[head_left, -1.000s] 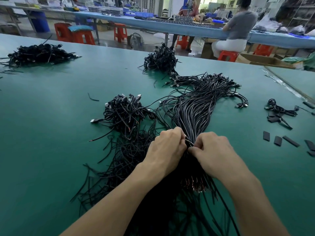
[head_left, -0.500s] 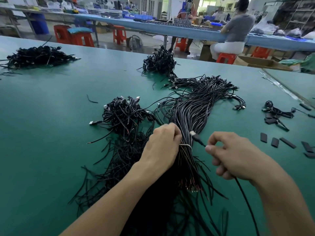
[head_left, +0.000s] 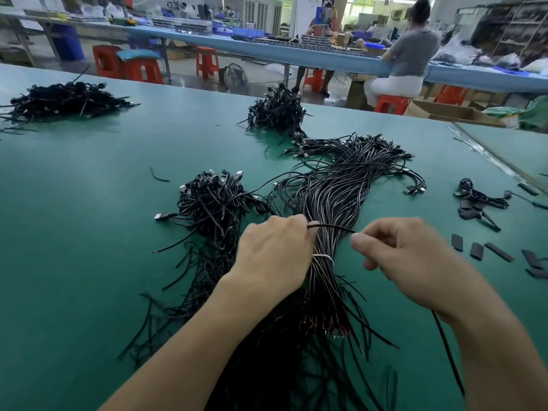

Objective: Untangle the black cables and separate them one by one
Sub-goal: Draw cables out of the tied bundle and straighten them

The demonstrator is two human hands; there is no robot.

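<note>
Mid-task, early by the look of it. Main bundle [head_left: 332, 197] lies at the table [head_left: 89, 232] centre, running from the near edge toward the far right. White tie [head_left: 323, 257] is on, binding it just right of the left hand [head_left: 275, 256]. Left hand is curled down onto the bundle above the tie; fingertips hidden, so the exact grip cannot be told. Right hand [head_left: 406, 262] is just right of the bundle, thumb and forefinger pinching one cable [head_left: 332, 226], other fingers curled in. The cable spans from the left fingertips across the top of the bundle. Another black strand trails from under the right wrist to the near edge; cannot tell if it is the same one

Done, as a guess: loose strands [head_left: 189, 280] fanned out by the near edge left of the bundle look like ones already pulled. Knotted heap [head_left: 213, 200] sits left of the bundle, and more heaps at the far edge [head_left: 275, 111] and far left corner [head_left: 62, 99]; sorted or not, cannot tell. Small coil [head_left: 474, 200] and black sleeves [head_left: 477, 250] lie near the right edge

Left: most of the bundle is packed and tied, so many single pulls remain. One cable is half out now
</note>
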